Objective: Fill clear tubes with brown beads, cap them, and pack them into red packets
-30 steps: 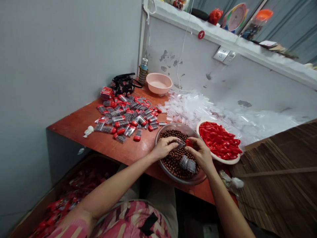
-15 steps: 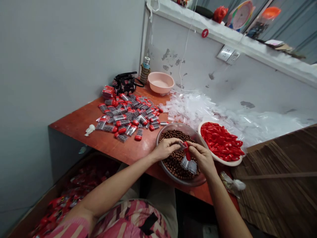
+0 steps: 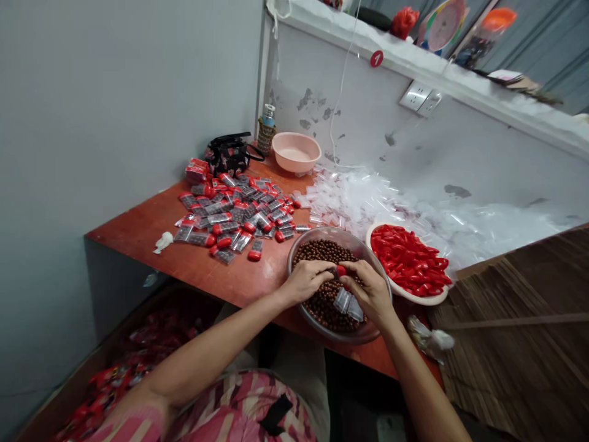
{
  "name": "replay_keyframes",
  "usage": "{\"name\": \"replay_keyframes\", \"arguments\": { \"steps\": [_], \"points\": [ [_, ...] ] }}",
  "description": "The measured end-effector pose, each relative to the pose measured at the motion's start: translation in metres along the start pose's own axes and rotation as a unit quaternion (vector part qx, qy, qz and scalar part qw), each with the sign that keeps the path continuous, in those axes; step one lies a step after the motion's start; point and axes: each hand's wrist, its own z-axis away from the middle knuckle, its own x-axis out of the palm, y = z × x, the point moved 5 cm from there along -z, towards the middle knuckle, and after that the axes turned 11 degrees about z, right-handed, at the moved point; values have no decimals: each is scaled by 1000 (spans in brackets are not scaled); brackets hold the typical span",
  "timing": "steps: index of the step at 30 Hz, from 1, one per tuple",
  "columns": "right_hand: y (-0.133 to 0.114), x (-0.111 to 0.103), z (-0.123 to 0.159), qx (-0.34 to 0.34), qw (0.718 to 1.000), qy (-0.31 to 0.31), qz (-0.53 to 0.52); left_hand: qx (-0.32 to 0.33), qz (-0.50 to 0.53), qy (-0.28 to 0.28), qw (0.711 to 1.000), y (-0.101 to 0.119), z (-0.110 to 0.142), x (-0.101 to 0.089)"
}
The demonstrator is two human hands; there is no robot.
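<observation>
Over a metal bowl (image 3: 294, 301) of brown beads (image 3: 324, 250), both my hands meet at one small clear plastic case with a red cap (image 3: 341, 271). My left hand (image 3: 306, 279) pinches the clear end, mostly hidden by the fingers. On the red cap, my right hand (image 3: 370, 288) closes with thumb and fingers. Below the hands, a pair of filled clear cases (image 3: 348, 304) lies on the beads. To the right, a pale basin (image 3: 426, 301) holds many red caps (image 3: 409, 261).
Capped cases (image 3: 239, 215) lie piled at the left of the red table (image 3: 133, 230). Behind the bowls spreads a heap of clear empty cases (image 3: 363, 196). A pink basin (image 3: 297, 153) and a black bag (image 3: 229, 153) stand at the back. Brown cardboard (image 3: 515, 331) leans at right.
The red cap, hanging at an angle beside the clear case before, now sits in line with its end. My right fingers have closed in around it, nearer my left hand.
</observation>
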Motion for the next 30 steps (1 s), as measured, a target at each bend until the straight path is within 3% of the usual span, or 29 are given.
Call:
{"name": "replay_keyframes", "arguments": {
  "steps": [8, 11, 14, 17, 20, 25, 28, 30],
  "points": [
    [-4, 11, 13, -32, 999, 10, 36, 58, -63, -20, 996, -3, 7, 5],
    [-2, 11, 8, -22, 1000, 0, 4, 43, -21, -1, 999, -3, 6, 2],
    [6, 9, 2, 60, 993, 14, -101, -13, 90, 37, 995, -7, 1, -4],
    [17, 13, 6, 167, 936, 36, -307, -81, 226, 63, 969, -14, -3, -6],
    [29, 21, 17, 217, 872, 44, -436, -99, 269, 70, 955, -18, -5, -7],
    [48, 25, 20, 266, 851, 41, -450, -45, 172, 47, 983, -11, -1, -6],
    [43, 29, 12, 265, 844, -13, -466, -12, 110, 19, 994, -5, 0, -3],
    [34, 36, 8, 261, 823, -75, -499, 3, 81, 17, 997, -4, 0, -3]
  ]
}}
